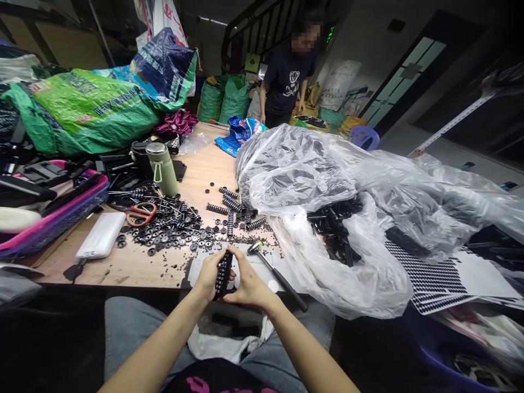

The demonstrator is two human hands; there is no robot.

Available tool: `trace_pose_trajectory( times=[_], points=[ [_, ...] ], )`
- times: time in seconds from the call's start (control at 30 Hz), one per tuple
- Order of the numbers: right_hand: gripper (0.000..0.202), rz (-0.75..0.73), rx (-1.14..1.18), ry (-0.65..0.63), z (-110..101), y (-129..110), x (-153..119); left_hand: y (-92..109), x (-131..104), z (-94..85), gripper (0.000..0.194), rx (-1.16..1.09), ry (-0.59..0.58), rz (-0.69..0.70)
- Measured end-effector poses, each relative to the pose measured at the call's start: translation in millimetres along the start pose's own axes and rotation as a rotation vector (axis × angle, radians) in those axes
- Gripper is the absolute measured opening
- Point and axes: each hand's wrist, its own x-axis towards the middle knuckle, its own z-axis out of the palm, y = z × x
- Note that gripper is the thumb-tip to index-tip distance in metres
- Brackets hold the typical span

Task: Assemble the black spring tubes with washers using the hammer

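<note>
Lettered piece: the black piece with white characters (223, 275) is held over the near tabletop edge, just left of the hammer (282, 278), its long side running away from the body.
Left hand: clamped (209, 273) on the piece's left side.
Right hand: closed on the piece too (250, 281), its grip apparently spanning far and near ends.
Handling: steady, even pressure from both ends would probably keep the rows aligned; fingers are best kept off the characters so they stay readable.
Pale plate: (195, 266) under the hammer and extending left of it.
Lettered rods: (231, 203) loose, beyond the hammer.
Black discs: (196, 240) scattered left of the hammer, with scissors (141, 214) farther left.
Tabletop: wood-toned (198, 183), bare stretch beyond the hammer.
Clear plastic bag: (303, 164) bulky, beyond and right of the hammer.
Room: dim; past the hammer, a person in a dark shirt (282, 84) stands near green sacks (234, 101).
</note>
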Motion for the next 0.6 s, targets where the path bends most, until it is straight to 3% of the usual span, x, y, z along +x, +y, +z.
trace_pose_trajectory(
  times=[0.2,0.43,0.6],
  points=[
    [0.106,0.097,-0.021,0.012,10.2,6.5,4.7,4.5,1.5,1.1,0.035,0.059,0.079,0.039],
    [0.103,0.145,0.087,0.051,15.5,9.6,10.5,6.8,5.7,0.4,0.029,0.099,0.082,0.032],
    [0.101,0.16,0.007,0.059,23.3,14.3,14.4,2.2,14.9,-7.4,0.028,0.201,0.094,0.016]
  ],
)
